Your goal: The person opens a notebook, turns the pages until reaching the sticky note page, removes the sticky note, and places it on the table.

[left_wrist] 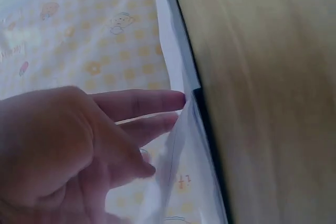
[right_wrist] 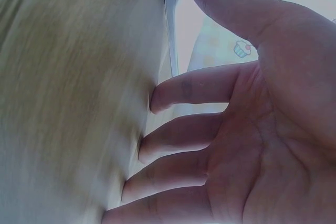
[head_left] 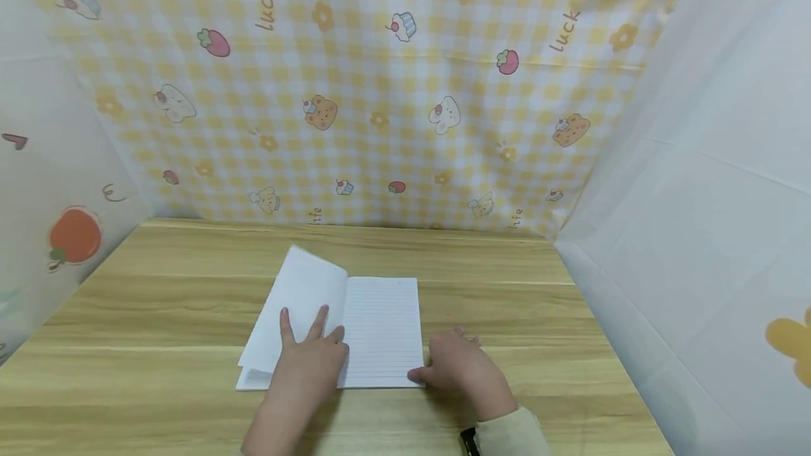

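An open notebook (head_left: 383, 329) with lined pages lies on the wooden table. Its left-hand pages (head_left: 304, 280) lift a little at the outer side. My left hand (head_left: 308, 364) rests on the left page near the fold, fingers spread and straight; in the left wrist view its fingertips (left_wrist: 176, 100) touch the paper. At the lower right corner of the notebook is my right hand (head_left: 462, 368), its thumb on the page corner. The right wrist view shows the other fingers (right_wrist: 184, 135) of that hand with their tips on the tabletop, apart from the notebook.
The wooden table (head_left: 158, 301) meets a yellow checked cloth (head_left: 380, 76) at the back. White cloth walls (head_left: 716, 195) stand at the left and right sides. A dark band (head_left: 469, 440) shows at the right sleeve.
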The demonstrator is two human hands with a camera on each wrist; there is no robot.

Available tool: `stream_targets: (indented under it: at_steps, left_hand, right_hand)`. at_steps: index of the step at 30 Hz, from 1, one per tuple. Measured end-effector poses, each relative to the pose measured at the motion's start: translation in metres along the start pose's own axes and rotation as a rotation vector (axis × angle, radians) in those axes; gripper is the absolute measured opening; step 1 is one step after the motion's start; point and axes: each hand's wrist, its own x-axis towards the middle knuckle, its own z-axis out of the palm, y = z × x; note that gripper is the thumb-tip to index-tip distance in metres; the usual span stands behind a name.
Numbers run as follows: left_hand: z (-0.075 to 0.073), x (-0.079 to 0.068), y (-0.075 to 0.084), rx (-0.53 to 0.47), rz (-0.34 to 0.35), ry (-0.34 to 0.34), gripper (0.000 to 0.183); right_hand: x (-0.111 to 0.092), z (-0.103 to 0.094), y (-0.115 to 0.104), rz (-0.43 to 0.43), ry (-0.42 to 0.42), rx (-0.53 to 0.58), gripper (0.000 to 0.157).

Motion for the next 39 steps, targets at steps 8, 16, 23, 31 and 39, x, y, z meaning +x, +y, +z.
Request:
stream_targets:
  at_steps: [8, 16, 23, 31, 39]
  left_hand:
    - [0.001, 0.003, -0.001, -0.349, -0.059, -0.217, 0.038]
    - [0.001, 0.006, -0.004, -0.430, -0.051, -0.211, 0.041]
    - [0.003, 0.004, -0.002, -0.437, -0.055, -0.193, 0.058]
    - [0.004, 0.006, -0.002, -0.413, -0.053, -0.183, 0.064]
    - [0.004, 0.007, -0.002, -0.400, -0.053, -0.181, 0.065]
  right_hand:
    - [0.012, 0.015, 0.013, -0.009, 0.001, -0.022, 0.056]
    - [0.003, 0.001, -0.001, 0.015, -0.020, 0.005, 0.057]
    - [0.017, 0.021, 0.015, 0.004, -0.017, -0.023, 0.057]
    - [0.004, 0.001, 0.000, 0.026, -0.018, 0.016, 0.054]
    - [0.000, -0.003, -0.004, 0.026, -0.014, -0.001, 0.055]
